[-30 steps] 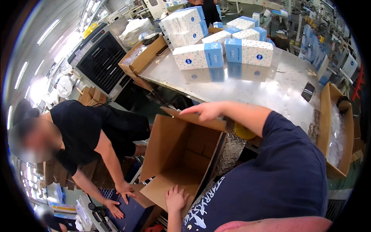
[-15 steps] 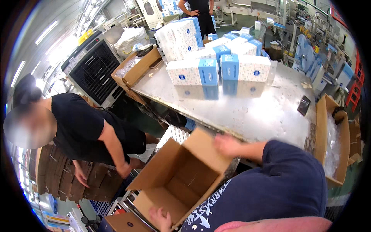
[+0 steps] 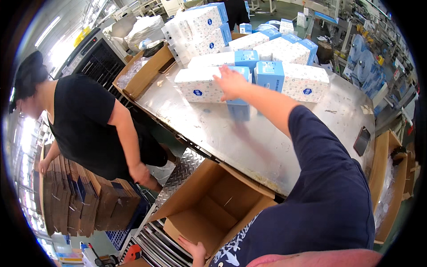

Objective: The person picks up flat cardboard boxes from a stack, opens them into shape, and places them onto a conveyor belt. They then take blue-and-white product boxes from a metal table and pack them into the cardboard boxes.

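The left hand [image 3: 195, 250] still steadies the near edge of the open cardboard box [image 3: 213, 213] below the desk [image 3: 249, 133], while the right hand [image 3: 231, 81], off the box flap now, reaches far, fingers spread, onto a white-and-blue pack [image 3: 202, 86] there.

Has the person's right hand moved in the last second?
Yes. The right hand left the carton's flap and reached forward across the steel table to the white-and-blue pack.

White-and-blue tissue pack [image 3: 202, 86] lies flat on steel table [image 3: 267, 147].
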Demonstrator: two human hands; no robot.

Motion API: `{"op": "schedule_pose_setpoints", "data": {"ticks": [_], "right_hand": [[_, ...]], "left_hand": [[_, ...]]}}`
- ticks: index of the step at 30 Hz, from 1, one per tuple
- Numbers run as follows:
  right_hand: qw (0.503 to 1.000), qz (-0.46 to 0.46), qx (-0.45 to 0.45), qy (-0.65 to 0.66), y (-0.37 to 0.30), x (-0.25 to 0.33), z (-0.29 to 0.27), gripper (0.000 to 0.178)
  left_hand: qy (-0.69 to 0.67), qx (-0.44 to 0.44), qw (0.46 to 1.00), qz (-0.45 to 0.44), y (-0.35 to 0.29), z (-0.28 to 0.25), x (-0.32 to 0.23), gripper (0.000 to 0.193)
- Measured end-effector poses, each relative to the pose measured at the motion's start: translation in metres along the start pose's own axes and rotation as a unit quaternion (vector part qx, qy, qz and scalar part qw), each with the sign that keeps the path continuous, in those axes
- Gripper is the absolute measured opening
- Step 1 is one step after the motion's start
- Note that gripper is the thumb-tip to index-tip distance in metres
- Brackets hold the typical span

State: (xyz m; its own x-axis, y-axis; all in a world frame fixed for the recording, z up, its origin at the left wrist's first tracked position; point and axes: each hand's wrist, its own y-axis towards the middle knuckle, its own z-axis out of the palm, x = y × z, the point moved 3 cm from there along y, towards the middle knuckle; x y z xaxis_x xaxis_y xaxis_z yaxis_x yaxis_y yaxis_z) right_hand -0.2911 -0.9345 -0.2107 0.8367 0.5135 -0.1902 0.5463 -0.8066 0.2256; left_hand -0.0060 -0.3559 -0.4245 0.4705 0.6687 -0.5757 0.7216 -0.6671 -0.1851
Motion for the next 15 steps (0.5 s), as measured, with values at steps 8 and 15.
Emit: {"op": "schedule_pose_setpoints", "data": {"ticks": [8, 15], "right_hand": [[0.976, 0.089, 0.08, 0.182, 0.0, -0.044, 0.005, 0.072], [0.977, -0.031, 0.133, 0.161, -0.125, -0.047, -0.047, 0.082]], "left_hand": [[0.032, 0.109, 0.993, -0.001, 0.011, -0.018, 0.0, 0.101], [0.438, 0.423, 0.784, 0.117, 0.056, -0.068, -0.088, 0.082]]}}
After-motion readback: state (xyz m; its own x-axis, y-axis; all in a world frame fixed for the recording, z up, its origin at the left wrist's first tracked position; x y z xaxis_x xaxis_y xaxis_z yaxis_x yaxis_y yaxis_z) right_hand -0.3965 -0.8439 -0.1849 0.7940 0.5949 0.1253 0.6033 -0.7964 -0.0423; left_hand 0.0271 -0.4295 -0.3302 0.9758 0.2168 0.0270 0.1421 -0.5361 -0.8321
